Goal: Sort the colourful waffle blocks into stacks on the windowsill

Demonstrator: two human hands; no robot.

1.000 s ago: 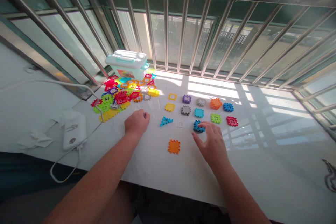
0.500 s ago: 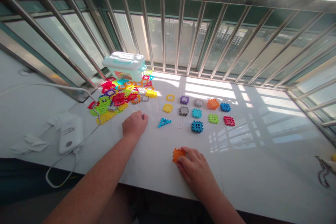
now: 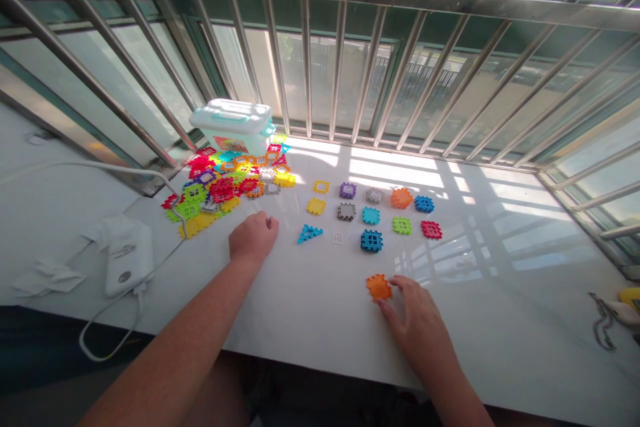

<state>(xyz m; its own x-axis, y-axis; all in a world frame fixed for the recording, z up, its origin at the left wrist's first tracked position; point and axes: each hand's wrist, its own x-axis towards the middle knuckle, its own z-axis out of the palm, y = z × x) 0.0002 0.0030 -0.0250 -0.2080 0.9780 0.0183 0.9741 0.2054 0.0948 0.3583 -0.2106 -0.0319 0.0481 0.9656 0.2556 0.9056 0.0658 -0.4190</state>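
My right hand (image 3: 420, 323) has its thumb and fingers at the right edge of an orange square building tile (image 3: 379, 287) with notched edges, low over or on the table. My left hand (image 3: 254, 237) rests on the table in a closed fist. A small dark spot shows between its fingers, and its inside is hidden. Between and beyond the hands are a blue triangle tile (image 3: 310, 233), a small white tile (image 3: 337, 238), a dark blue tile stack (image 3: 371, 241), a light blue tile (image 3: 371, 215), a grey tile (image 3: 346, 211) and a yellow tile (image 3: 316, 206).
A heap of mixed tiles (image 3: 223, 188) lies before a lidded plastic box (image 3: 233, 123) at the back left. More tiles, including a red tile (image 3: 431, 230), sit farther right. A white power bank (image 3: 129, 257) with a cable stands left. Metal bars (image 3: 337, 73) line the back.
My right hand has moved to the right with the orange tile, away from the middle of the front. My left fist stays in place. The view has shifted slightly.
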